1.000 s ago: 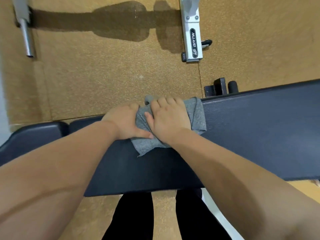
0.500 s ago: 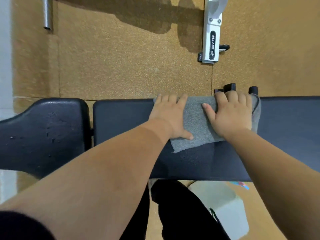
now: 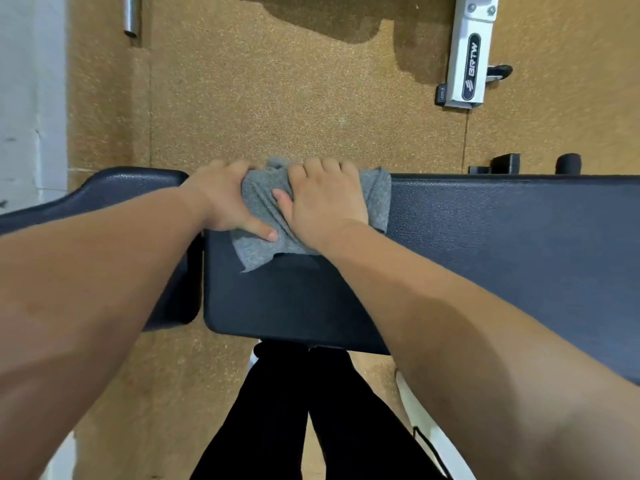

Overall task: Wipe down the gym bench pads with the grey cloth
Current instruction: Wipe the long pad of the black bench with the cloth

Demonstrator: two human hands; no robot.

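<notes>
The grey cloth point(image 3: 258, 216) lies bunched on the far left end of the long black bench pad point(image 3: 502, 244). My left hand point(image 3: 225, 199) presses on the cloth's left side, fingers curled over the pad's far edge. Close beside it, my right hand point(image 3: 325, 199) presses on the cloth's right side, thumb touching the fabric between the hands. A corner of the cloth hangs free toward me below the hands. The smaller black seat pad point(image 3: 104, 195) sits just left of the long pad, separated by a narrow gap.
A silver frame bar with a black logo point(image 3: 469, 64) lies on the tan speckled floor point(image 3: 277, 98) at the far right. Black frame parts point(image 3: 505, 163) poke out behind the long pad. A metal tube point(image 3: 131, 15) shows at top left. My black-trousered legs point(image 3: 304, 410) stand below the bench.
Both hands slid the cloth left along the long pad toward its end by the seat pad. The hands drew together and the cloth went from spread flat to bunched.
</notes>
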